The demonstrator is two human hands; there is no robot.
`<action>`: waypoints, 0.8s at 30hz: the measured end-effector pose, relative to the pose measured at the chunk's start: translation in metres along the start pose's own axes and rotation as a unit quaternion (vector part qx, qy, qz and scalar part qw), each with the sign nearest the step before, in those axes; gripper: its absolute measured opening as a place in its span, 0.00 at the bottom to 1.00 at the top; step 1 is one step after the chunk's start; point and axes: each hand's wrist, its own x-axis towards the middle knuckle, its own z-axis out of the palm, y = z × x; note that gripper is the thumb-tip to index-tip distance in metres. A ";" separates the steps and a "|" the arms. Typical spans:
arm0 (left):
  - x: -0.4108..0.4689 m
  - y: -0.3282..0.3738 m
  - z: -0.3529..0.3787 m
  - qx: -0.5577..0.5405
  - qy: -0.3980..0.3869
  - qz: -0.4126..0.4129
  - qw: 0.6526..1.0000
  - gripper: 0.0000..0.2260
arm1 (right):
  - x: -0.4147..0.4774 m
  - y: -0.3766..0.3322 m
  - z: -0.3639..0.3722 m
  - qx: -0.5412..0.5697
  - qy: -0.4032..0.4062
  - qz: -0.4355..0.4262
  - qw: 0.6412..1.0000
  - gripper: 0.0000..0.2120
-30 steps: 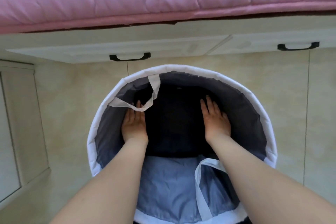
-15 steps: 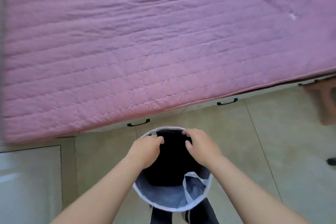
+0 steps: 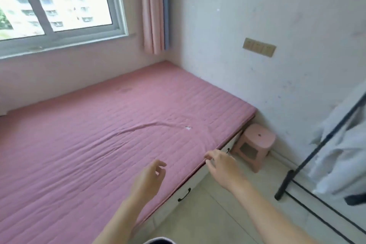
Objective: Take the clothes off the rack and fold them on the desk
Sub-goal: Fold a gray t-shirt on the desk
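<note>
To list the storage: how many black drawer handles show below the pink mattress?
2. One handle between the forearms; another handle beside the right hand. Others may be hidden.

Home bedrm: pink bed (image 3: 99, 144), curtain (image 3: 153, 10), clothes rack (image 3: 316, 150).

Pink, line-quilted mattress (image 3: 99, 134); pink stool (image 3: 257, 138); pink curtain (image 3: 152, 10) with blue-grey edge; black rack (image 3: 284, 184); white clothes (image 3: 344, 144); beige floor (image 3: 198, 224).

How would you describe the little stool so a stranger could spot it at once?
Start at the pink mattress under the window and follow it to its far right corner by the white wall. On the floor there, between it and the black clothes rack, stands the stool: low, pale pink plastic, a small hole in its seat.
</note>
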 end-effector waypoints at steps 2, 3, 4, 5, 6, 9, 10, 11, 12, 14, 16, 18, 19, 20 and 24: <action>-0.001 0.065 0.002 -0.069 0.005 0.047 0.996 0.06 | -0.019 0.022 -0.051 0.030 0.063 0.030 0.997 0.12; -0.003 0.105 0.007 -0.088 0.001 0.080 0.993 0.05 | -0.034 0.039 -0.080 0.049 0.098 0.050 0.993 0.11; -0.005 0.134 0.013 -0.106 -0.001 0.108 0.988 0.05 | -0.048 0.053 -0.101 0.065 0.118 0.068 0.989 0.11; -0.010 0.164 0.022 -0.118 -0.003 0.133 0.984 0.06 | -0.063 0.070 -0.119 0.085 0.135 0.083 0.984 0.10; -0.016 0.201 0.037 -0.136 -0.013 0.159 0.978 0.07 | -0.086 0.093 -0.144 0.102 0.154 0.099 0.978 0.10; -0.033 0.274 0.074 -0.148 -0.033 0.206 0.967 0.08 | -0.135 0.148 -0.189 0.150 0.217 0.111 0.958 0.09; -0.039 0.295 0.089 -0.142 -0.035 0.218 0.965 0.08 | -0.153 0.167 -0.202 0.163 0.228 0.123 0.952 0.09; -0.049 0.323 0.114 -0.149 -0.048 0.225 0.962 0.07 | -0.180 0.194 -0.219 0.163 0.238 0.138 0.947 0.10; -0.052 0.337 0.126 -0.136 -0.057 0.228 0.962 0.07 | -0.194 0.210 -0.228 0.172 0.244 0.149 0.943 0.10; -0.071 0.381 0.172 -0.117 -0.083 0.242 0.960 0.05 | -0.243 0.260 -0.250 0.175 0.259 0.179 0.933 0.10; -0.086 0.415 0.208 -0.103 -0.103 0.254 0.956 0.06 | -0.280 0.301 -0.265 0.185 0.269 0.203 0.923 0.11; -0.110 0.454 0.247 -0.091 -0.125 0.276 0.949 0.06 | -0.322 0.345 -0.279 0.191 0.281 0.227 0.913 0.12; -0.118 0.467 0.261 -0.074 -0.130 0.287 0.946 0.06 | -0.336 0.359 -0.285 0.195 0.284 0.233 0.910 0.12; -0.130 0.484 0.279 -0.053 -0.140 0.298 0.943 0.06 | -0.355 0.378 -0.294 0.193 0.285 0.242 0.907 0.11; -0.151 0.525 0.335 0.014 -0.181 0.323 0.929 0.06 | -0.405 0.438 -0.327 0.171 0.289 0.282 0.899 0.10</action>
